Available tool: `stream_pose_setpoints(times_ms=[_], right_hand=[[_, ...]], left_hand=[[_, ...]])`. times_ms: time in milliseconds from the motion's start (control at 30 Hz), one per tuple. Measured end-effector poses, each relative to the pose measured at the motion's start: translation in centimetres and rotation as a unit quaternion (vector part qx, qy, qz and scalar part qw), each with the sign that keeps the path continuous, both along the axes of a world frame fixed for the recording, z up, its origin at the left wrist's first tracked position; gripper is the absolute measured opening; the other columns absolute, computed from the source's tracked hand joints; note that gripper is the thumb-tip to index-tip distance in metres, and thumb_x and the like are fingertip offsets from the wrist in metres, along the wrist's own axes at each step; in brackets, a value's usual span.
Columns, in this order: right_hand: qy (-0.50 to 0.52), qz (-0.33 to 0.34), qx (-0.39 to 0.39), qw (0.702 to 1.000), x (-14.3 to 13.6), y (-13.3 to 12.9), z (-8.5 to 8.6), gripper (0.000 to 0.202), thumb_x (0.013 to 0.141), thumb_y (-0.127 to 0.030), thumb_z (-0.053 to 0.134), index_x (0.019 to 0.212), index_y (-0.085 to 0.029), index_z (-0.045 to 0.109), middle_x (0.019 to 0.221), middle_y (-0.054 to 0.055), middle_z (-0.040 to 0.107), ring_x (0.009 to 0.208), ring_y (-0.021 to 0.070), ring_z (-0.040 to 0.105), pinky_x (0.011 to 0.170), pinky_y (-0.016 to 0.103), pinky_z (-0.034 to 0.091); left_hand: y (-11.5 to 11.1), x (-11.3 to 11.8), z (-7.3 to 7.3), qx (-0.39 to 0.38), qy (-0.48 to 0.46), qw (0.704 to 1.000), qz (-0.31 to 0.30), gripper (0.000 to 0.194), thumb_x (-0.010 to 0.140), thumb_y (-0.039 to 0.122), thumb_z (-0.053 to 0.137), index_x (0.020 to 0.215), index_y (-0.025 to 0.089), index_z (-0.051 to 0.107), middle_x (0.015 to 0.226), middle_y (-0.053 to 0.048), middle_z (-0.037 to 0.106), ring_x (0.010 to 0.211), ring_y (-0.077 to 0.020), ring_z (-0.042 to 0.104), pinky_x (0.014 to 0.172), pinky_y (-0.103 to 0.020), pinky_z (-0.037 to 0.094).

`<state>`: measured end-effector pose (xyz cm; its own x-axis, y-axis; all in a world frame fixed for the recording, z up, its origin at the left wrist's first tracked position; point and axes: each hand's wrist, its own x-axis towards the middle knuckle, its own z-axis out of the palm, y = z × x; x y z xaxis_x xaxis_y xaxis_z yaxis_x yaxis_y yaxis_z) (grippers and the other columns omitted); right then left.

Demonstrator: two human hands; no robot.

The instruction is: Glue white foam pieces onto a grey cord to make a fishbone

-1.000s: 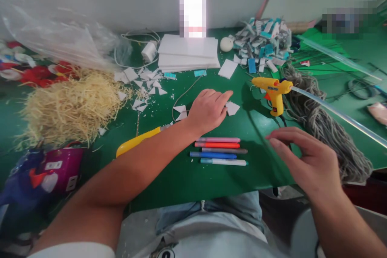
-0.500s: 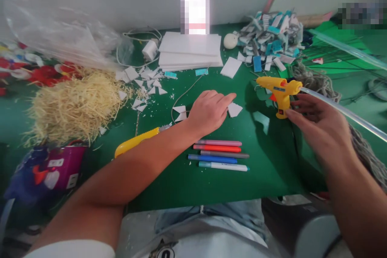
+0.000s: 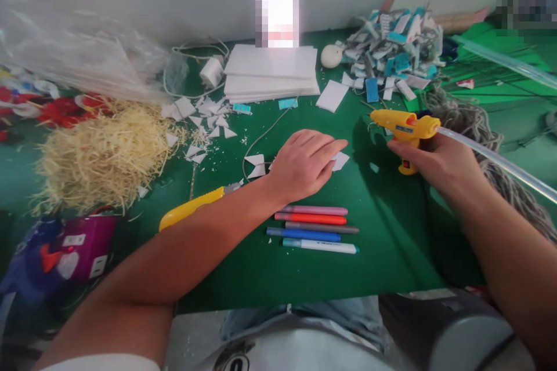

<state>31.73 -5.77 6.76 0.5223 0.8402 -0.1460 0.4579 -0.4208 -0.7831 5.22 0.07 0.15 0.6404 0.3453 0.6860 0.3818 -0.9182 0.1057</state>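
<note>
Counter [image 3: 322, 278] in green lies under both hands: the left [image 3: 304, 165] sits mid-counter, and the right [image 3: 444, 165], only touching the handle half a second ago, has closed its grip round the yellow glue gun [image 3: 391, 120] at the left's two o'clock, so that tool seems secured. Beside the left fingertips, at three o'clock, lies a white piece [image 3: 342, 161]; whether that grip holds it, I cannot tell.

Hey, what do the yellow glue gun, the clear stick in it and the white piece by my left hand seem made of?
Glue gun: probably moulded plastic, smooth and evenly yellow.
Clear stick: perhaps hot-melt glue, being translucent with glossy streaks.
White piece: maybe foam board or card; flat, matte and straight-edged, but your left hand partly hides it.
</note>
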Motion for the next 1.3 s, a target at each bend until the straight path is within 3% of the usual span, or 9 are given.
stream_pose_setpoints(times_ms=[233, 333, 500, 667, 833, 1000, 1167, 1300], right_hand=[[-0.012, -0.005, -0.017, 1.000, -1.1, 1.0, 0.6, 0.015, 0.076, -0.020, 0.087, 0.077, -0.026, 0.074, 0.077, 0.004, 0.078, 0.074, 0.0223, 0.068, 0.070, 0.036, 0.055], [-0.004, -0.010, 0.012, 1.000, -1.4, 1.1, 1.0, 0.017, 0.079, -0.016, 0.081, 0.073, -0.027, 0.070, 0.073, 0.002, 0.075, 0.070, 0.0192, 0.066, 0.067, 0.033, 0.053], [0.047, 0.000, 0.057, 0.997, -1.2, 0.6, 0.7, 0.012, 0.075, -0.027, 0.077, 0.066, -0.025, 0.069, 0.059, 0.000, 0.064, 0.052, 0.0160, 0.059, 0.053, 0.030, 0.049], [0.121, 0.033, 0.098, 0.987, -0.8, 0.6, -0.7, 0.027, 0.064, -0.047, 0.079, 0.072, -0.024, 0.069, 0.065, 0.001, 0.070, 0.044, 0.0122, 0.055, 0.046, 0.027, 0.040], [0.164, 0.035, 0.108, 0.980, -0.7, 0.9, -1.8, 0.028, 0.060, -0.045, 0.080, 0.071, -0.023, 0.067, 0.062, 0.000, 0.069, 0.044, 0.0105, 0.053, 0.047, 0.026, 0.035], [0.215, 0.047, 0.109, 0.969, -0.8, 1.0, -1.3, 0.037, 0.059, -0.042, 0.082, 0.088, -0.023, 0.070, 0.066, -0.002, 0.068, 0.048, 0.0103, 0.049, 0.048, 0.028, 0.038], [0.261, 0.062, 0.096, 0.959, -0.9, 1.2, -0.6, 0.037, 0.053, -0.037, 0.079, 0.086, -0.026, 0.065, 0.066, -0.003, 0.067, 0.050, 0.0103, 0.050, 0.049, 0.028, 0.040], [0.284, 0.058, 0.092, 0.953, -1.1, 1.2, -0.2, 0.047, 0.050, -0.036, 0.075, 0.095, -0.026, 0.068, 0.066, -0.004, 0.066, 0.050, 0.0106, 0.049, 0.051, 0.028, 0.041]], left_hand=[[0.2, 0.1, 0.0, 0.019, -0.028, 0.999, -0.006, 0.028, 0.113, 0.012, 0.051, 0.131, 0.013, 0.073, 0.114, -0.011, 0.086, 0.107, -0.0232, 0.081, 0.097, -0.039, 0.059], [0.2, 0.1, 0.0, 0.012, -0.030, 0.999, -0.006, 0.027, 0.113, 0.012, 0.052, 0.131, 0.013, 0.071, 0.115, -0.011, 0.086, 0.107, -0.0233, 0.080, 0.097, -0.039, 0.059], [0.5, 0.1, -0.4, 0.032, -0.049, 0.998, -0.027, 0.025, 0.112, 0.013, 0.055, 0.132, 0.012, 0.070, 0.115, -0.010, 0.084, 0.106, -0.0228, 0.078, 0.097, -0.038, 0.058], [0.7, 0.0, -0.6, 0.020, -0.046, 0.998, -0.028, 0.027, 0.113, 0.014, 0.053, 0.134, 0.016, 0.070, 0.117, -0.009, 0.084, 0.107, -0.0233, 0.078, 0.098, -0.040, 0.058], [0.6, 0.0, -0.5, 0.020, -0.046, 0.998, -0.024, 0.025, 0.112, 0.013, 0.056, 0.132, 0.016, 0.070, 0.115, -0.008, 0.085, 0.105, -0.0230, 0.079, 0.098, -0.040, 0.059], [0.7, 0.0, -0.2, 0.027, -0.047, 0.998, -0.028, 0.023, 0.111, 0.013, 0.057, 0.131, 0.017, 0.070, 0.114, -0.007, 0.085, 0.103, -0.0221, 0.080, 0.097, -0.040, 0.061], [0.7, -0.1, -0.1, 0.029, -0.041, 0.998, -0.030, 0.021, 0.109, 0.012, 0.060, 0.128, 0.014, 0.071, 0.111, -0.009, 0.085, 0.099, -0.0228, 0.079, 0.097, -0.040, 0.062], [0.7, 0.1, -0.1, 0.027, -0.048, 0.998, -0.037, 0.021, 0.109, 0.010, 0.060, 0.127, 0.015, 0.071, 0.111, -0.009, 0.085, 0.098, -0.0228, 0.079, 0.098, -0.040, 0.061]])
